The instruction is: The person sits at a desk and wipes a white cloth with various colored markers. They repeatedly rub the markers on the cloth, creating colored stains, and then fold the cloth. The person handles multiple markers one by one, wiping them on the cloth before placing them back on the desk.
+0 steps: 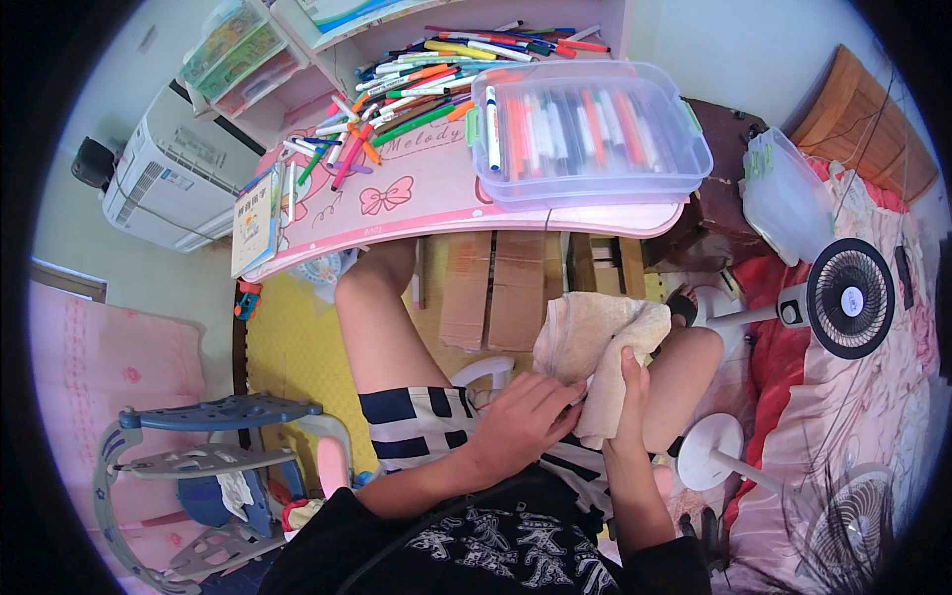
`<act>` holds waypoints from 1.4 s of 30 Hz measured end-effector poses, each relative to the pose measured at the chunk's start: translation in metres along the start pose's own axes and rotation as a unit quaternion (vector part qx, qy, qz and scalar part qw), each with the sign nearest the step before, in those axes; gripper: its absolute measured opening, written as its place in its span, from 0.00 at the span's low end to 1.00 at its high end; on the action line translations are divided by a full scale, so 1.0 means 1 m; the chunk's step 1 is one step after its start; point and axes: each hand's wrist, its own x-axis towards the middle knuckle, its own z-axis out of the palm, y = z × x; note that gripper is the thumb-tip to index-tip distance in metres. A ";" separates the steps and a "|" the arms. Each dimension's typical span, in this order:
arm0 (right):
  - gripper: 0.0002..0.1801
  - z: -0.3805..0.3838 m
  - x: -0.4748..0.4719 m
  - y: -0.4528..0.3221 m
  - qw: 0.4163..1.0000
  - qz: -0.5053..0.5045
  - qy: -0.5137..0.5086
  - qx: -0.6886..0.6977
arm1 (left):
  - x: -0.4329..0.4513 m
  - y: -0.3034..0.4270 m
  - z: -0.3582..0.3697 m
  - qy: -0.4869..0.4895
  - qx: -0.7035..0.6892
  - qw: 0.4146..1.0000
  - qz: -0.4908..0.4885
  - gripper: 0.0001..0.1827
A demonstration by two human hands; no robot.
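Above my lap, my right hand (634, 390) grips a beige terry cloth (602, 335), thumb on top, with the cloth folded over the fingers. My left hand (529, 416) is at the cloth's left edge, its fingertips pinched around a slim white object (590, 382). Fingers and cloth cover most of that object, so its kind cannot be made out. Beyond my knees, a pink desk (439, 195) bears a heap of loose markers (416, 82). A clear plastic box (595, 190) at the desk's right holds a row of markers, with one white marker (492, 128) apart at its left side.
Booklets (254, 223) lie at the desk's left corner. Flattened cardboard boxes (494, 290) are under the desk. To the right are a standing fan (851, 299) and a clear lid (787, 195) with green clips. A plastic shelf rack (216, 416) stands at left.
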 end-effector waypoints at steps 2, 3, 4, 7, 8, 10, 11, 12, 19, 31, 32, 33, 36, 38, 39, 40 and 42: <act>0.21 -0.001 0.001 0.003 1.000 0.005 0.006 0.000 | -0.002 -0.002 0.000 0.025 -0.018 0.999 -0.013 0.19; 0.21 -0.002 0.001 0.004 1.000 0.006 0.008 0.001 | -0.001 -0.002 0.000 0.023 -0.019 0.999 -0.012 0.19; 0.21 -0.002 0.002 0.004 1.000 0.005 0.020 0.002 | 0.001 -0.002 -0.001 0.028 -0.021 0.999 -0.012 0.18; 0.22 -0.007 0.008 0.005 1.000 -0.014 0.025 0.011 | 0.005 -0.004 -0.008 0.038 -0.036 0.998 -0.028 0.16; 0.22 -0.008 0.010 0.006 0.999 -0.034 0.019 0.019 | 0.006 -0.004 -0.010 0.044 -0.049 0.997 -0.045 0.15; 0.22 -0.009 0.011 0.007 0.998 -0.064 0.028 -0.003 | 0.010 -0.006 -0.014 0.024 -0.100 0.988 -0.115 0.13; 0.23 -0.007 0.010 0.004 0.995 -0.093 0.036 -0.024 | 0.012 -0.006 -0.017 0.005 -0.147 0.972 -0.186 0.12; 0.23 -0.006 0.008 0.002 0.995 -0.093 0.034 -0.024 | 0.010 -0.009 -0.017 0.007 -0.146 0.972 -0.186 0.12; 0.28 -0.003 0.000 0.019 0.991 -0.078 -0.020 -0.105 | 0.009 -0.036 0.000 0.130 -0.493 0.796 -0.326 0.15; 0.35 -0.002 0.009 0.028 0.999 0.029 -0.009 0.025 | -0.015 -0.034 -0.007 0.223 -0.503 0.791 -0.268 0.14; 0.36 0.003 0.009 0.022 0.998 0.042 -0.002 0.050 | -0.009 -0.031 -0.019 0.104 -0.347 0.890 -0.278 0.15; 0.36 0.009 0.008 0.017 0.995 0.058 0.001 0.075 | -0.005 -0.027 -0.028 -0.018 -0.171 0.946 -0.276 0.15; 0.37 -0.009 0.005 0.018 0.985 0.015 -0.139 0.098 | -0.001 -0.015 -0.025 -0.084 -0.021 0.971 -0.223 0.12; 0.34 -0.007 0.003 0.021 0.989 -0.040 -0.142 -0.031 | -0.006 -0.010 -0.017 -0.109 0.064 0.976 -0.176 0.11; 0.31 -0.005 0.001 0.023 0.973 -0.090 -0.141 -0.162 | -0.013 -0.008 -0.011 -0.119 0.092 0.973 -0.176 0.10; 0.27 -0.002 0.003 0.022 0.961 -0.103 -0.130 -0.223 | -0.016 -0.008 -0.008 -0.130 0.119 0.968 -0.176 0.11; 0.24 0.001 0.003 0.015 0.958 -0.116 -0.123 -0.231 | -0.016 -0.009 -0.007 -0.129 0.120 0.972 -0.158 0.11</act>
